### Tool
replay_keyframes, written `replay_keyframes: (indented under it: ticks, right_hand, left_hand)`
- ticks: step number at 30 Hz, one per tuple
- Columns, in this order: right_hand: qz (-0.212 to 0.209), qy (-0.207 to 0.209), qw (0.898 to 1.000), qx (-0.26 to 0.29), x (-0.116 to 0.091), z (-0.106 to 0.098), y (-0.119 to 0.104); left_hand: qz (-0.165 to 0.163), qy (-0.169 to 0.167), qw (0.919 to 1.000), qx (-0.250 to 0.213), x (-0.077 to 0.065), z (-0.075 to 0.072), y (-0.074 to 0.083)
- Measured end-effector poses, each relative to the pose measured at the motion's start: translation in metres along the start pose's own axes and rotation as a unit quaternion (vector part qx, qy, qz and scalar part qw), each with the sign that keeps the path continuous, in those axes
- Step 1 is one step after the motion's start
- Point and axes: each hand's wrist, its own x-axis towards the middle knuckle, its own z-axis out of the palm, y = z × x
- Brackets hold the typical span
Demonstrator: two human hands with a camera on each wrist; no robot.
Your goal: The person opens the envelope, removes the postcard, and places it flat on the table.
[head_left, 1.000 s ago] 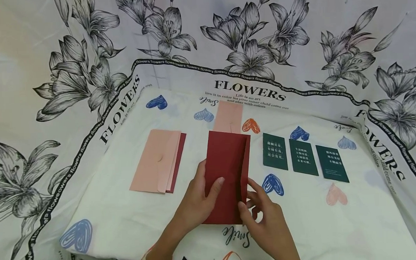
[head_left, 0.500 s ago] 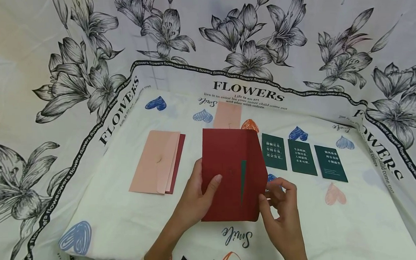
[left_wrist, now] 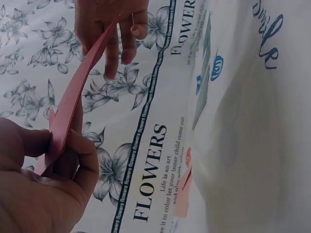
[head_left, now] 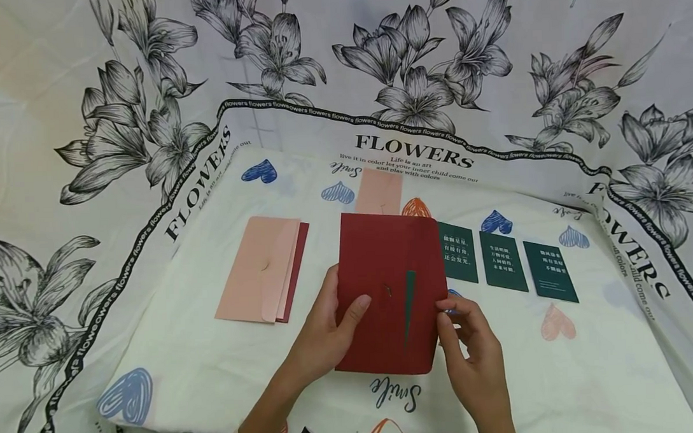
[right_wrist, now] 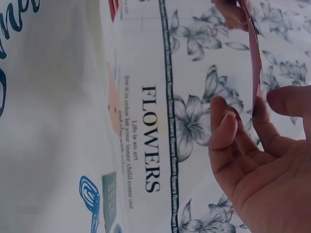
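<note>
A dark red envelope [head_left: 377,260] is held up over the cloth, its flap [head_left: 431,264] spread out to the right. A thin green sliver [head_left: 409,303], perhaps a card inside, shows at the envelope's mouth. My left hand [head_left: 324,329] grips the left side, thumb on the near face; in the left wrist view its curled fingers [left_wrist: 80,158] lie behind the paper. At the flap's right edge, my right hand [head_left: 477,352] pinches with thumb and index finger. The right wrist view shows the envelope [right_wrist: 255,63] edge-on, meeting those fingers.
A pink envelope [head_left: 257,270] overlaps a red one [head_left: 297,275] on the left. Another pink envelope [head_left: 380,190] lies partly hidden behind the held one. Three green cards [head_left: 459,251] with white text form a row on the right. A white cloth [head_left: 185,368] with hearts covers the surface.
The flap, standing nearly upright before, has swung out to the right and now lies spread. The right hand moved right with it, and the green sliver came into view. The left hand kept its grip.
</note>
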Motion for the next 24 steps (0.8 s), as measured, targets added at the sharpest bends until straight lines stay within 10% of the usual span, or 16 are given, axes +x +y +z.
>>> replay_keyframes:
  ticks: [24]
  right_hand:
    - [0.061, 0.064, 0.996, 0.022, 0.001, 0.008, -0.005]
  left_hand:
    - [-0.008, -0.012, 0.9979, 0.063, -0.003, 0.007, -0.002]
